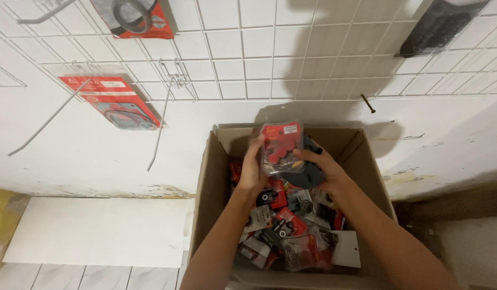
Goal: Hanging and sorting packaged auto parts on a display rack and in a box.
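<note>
red-black packet (pixel 280 146), brown cardboard box (pixel 205 182)

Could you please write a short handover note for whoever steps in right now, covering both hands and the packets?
Left hand: grips the left edge of a clear packet of red round parts, held up over the box.
Right hand: supports the same packet from the right, with dark packets underneath.
Cardboard box: open on the floor against the wall, still full of many small red-and-black packets.
Wire grid on the wall: a few packets hang there; most hooks are bare.
Done: one packet lifted out. Left: the rest remain in the box.
</note>
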